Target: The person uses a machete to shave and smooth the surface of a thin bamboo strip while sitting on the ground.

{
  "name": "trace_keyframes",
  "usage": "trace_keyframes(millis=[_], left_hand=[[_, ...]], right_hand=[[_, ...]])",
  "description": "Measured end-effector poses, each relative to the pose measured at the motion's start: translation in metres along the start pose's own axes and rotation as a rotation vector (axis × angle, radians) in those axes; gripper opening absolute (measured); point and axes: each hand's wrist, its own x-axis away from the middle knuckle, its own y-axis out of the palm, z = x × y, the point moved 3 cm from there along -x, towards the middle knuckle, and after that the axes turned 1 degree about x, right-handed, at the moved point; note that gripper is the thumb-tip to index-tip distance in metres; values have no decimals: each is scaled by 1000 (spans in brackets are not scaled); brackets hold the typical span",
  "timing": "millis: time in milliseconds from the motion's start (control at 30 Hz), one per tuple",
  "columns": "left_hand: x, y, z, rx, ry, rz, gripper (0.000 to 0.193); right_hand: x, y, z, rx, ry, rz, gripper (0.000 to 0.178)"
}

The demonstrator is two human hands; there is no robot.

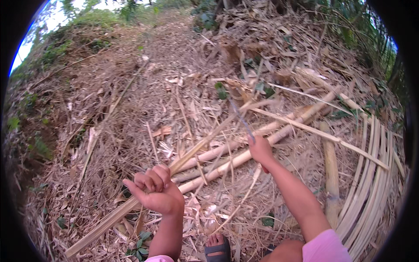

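A long split bamboo strip [101, 226] slants from the lower left up toward the middle of the head view. My left hand [160, 192], palm turned up and fingers curled, is closed around its middle. My right hand [261, 150] is closed on a knife; the handle is mostly hidden in the fist. The knife's narrow blade [242, 118] points up and to the left, its tip close to the far part of the strip. Beneath and beyond my hands lie bamboo poles [231, 164], side by side on the ground.
At the right lies a bundle of long split bamboo strips [364, 187], beside a short thick pole [330, 174]. A thin bamboo length [323, 136] crosses the poles. Stumps [230, 51] stand farther off. Dry leaves and shavings cover the ground; my sandalled foot [217, 249] is at the bottom.
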Motion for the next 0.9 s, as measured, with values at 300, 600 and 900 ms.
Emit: trace_keyframes(millis=[300,600,900], left_hand=[[25,-21,63,22,-160,226,45],[117,-92,105,-115,-1033,295,52],[58,-73,150,-1448,-991,-539,47]], right_hand=[[39,-35,-90,-1129,455,-106,36],[69,-35,-115,-1357,551,-269,26],[133,-18,-148,-1280,475,-379,25]])
